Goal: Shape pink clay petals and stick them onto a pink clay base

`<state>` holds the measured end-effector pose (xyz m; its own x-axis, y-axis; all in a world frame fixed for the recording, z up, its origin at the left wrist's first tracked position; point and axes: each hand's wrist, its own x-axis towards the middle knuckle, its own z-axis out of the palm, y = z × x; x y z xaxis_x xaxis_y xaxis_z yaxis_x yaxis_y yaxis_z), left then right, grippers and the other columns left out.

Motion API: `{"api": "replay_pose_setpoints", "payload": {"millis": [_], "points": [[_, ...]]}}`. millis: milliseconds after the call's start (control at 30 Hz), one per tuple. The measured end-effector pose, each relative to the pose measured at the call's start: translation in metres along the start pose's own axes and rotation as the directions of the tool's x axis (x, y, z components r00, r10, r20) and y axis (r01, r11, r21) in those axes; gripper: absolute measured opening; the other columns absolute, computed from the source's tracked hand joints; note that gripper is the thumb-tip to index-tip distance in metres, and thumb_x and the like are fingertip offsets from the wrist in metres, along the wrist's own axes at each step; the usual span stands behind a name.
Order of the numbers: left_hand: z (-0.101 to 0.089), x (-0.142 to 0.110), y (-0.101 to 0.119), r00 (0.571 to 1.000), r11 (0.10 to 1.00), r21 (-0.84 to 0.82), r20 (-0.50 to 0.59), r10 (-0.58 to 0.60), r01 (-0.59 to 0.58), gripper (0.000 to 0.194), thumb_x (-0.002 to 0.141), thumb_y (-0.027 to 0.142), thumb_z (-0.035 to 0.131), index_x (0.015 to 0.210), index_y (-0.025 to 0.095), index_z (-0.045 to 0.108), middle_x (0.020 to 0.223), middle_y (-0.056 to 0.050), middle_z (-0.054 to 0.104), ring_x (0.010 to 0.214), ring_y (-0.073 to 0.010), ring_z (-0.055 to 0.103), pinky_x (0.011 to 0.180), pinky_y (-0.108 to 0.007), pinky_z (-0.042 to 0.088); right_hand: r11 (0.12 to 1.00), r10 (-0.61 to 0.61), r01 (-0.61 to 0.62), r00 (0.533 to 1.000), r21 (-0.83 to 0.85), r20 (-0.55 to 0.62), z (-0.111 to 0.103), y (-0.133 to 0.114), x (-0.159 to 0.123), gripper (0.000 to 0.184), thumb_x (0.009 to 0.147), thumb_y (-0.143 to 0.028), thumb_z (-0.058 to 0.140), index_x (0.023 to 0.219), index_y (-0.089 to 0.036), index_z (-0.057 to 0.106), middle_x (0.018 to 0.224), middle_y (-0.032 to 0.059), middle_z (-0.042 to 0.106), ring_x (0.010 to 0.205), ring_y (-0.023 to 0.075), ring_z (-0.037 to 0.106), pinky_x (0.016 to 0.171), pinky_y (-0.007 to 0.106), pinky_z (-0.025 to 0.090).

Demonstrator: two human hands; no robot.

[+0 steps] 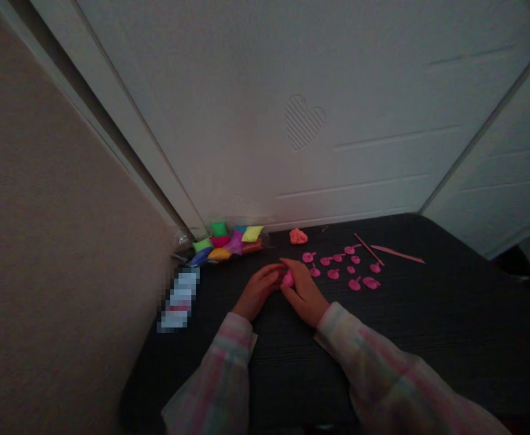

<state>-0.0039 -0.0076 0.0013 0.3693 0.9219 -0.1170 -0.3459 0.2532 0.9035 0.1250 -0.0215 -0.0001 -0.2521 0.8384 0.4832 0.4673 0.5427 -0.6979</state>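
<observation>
A small lump of bright pink modelling clay (pixel 288 278) sits between my two hands over the dark table. My right hand (pixel 307 294) wraps round it from the right, fingers and thumb closed on it. From the left, my left hand (pixel 259 291) meets it with curled fingers; its fingertips are partly hidden behind the lump and the other hand. Just right of my hands lie several flat pink clay pieces (pixel 333 274), many with a short stem or tail. Behind them rests a lump of orange-coral clay (pixel 298 236).
Colourful clay packets (pixel 220 254) are heaped at the back left against the white panel (pixel 228 121). A thin pink stick (pixel 368 249) and a flat pink tool (pixel 398 254) lie at the back right. A blurred-out pale item (pixel 180 299) is on the table's left edge.
</observation>
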Motion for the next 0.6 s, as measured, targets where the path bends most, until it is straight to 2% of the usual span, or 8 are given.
{"api": "replay_pose_setpoints", "payload": {"millis": [100,233,367,500,600], "points": [[0.0009,-0.0009,0.0001,0.994,0.996,0.044,0.063,-0.086,0.083,0.033,0.062,0.017,0.057,0.095,0.015,0.053,0.099,-0.007,0.053,0.090,-0.0170,0.049,0.080,-0.030,0.033,1.000,0.011,-0.011,1.000,0.028,0.000,0.0010,0.0004,-0.0019,0.061,0.066,-0.014,0.042,0.121,-0.016,0.017,0.114,0.0092,0.039,0.107,0.0198,0.033,0.090,0.040,0.025],[-0.0014,-0.0004,0.0010,0.989,0.989,0.077,0.070,-0.131,0.126,0.035,0.060,0.015,0.059,0.094,0.014,0.053,0.097,-0.007,0.054,0.085,-0.0156,0.050,0.081,-0.030,0.033,0.996,0.012,-0.012,1.000,0.085,0.002,0.0040,0.0012,-0.0041,0.072,0.062,-0.012,0.044,0.124,-0.017,0.006,0.124,0.0086,0.029,0.114,0.0182,0.025,0.094,0.038,0.022],[-0.0032,-0.0012,0.0036,0.985,0.988,0.075,0.104,-0.140,0.133,0.033,0.059,0.014,0.059,0.092,0.015,0.053,0.092,-0.006,0.055,0.080,-0.0137,0.051,0.078,-0.029,0.034,0.994,0.028,-0.035,0.997,0.106,0.068,0.0050,0.0026,-0.0046,0.071,0.062,-0.014,0.045,0.123,-0.015,0.009,0.126,0.0092,0.025,0.115,0.0167,0.024,0.095,0.035,0.023],[-0.0033,-0.0025,0.0035,0.989,0.991,0.098,0.107,-0.100,0.089,0.040,0.051,0.008,0.063,0.089,0.016,0.054,0.088,-0.003,0.055,0.077,-0.0131,0.050,0.076,-0.028,0.034,0.999,-0.054,0.054,0.992,0.002,0.111,0.0049,0.0035,-0.0044,0.068,0.061,-0.015,0.046,0.122,-0.015,0.015,0.124,0.0093,0.030,0.116,0.0177,0.023,0.097,0.040,0.015],[-0.0039,-0.0020,0.0012,0.992,0.982,0.168,0.082,-0.098,0.083,0.043,0.050,0.009,0.063,0.092,0.015,0.054,0.086,-0.004,0.056,0.077,-0.0142,0.051,0.075,-0.028,0.034,0.995,-0.079,0.085,0.990,-0.051,0.113,0.0050,0.0038,-0.0040,0.069,0.061,-0.015,0.046,0.123,-0.014,0.014,0.124,0.0104,0.030,0.116,0.0184,0.022,0.096,0.042,0.014]]}}
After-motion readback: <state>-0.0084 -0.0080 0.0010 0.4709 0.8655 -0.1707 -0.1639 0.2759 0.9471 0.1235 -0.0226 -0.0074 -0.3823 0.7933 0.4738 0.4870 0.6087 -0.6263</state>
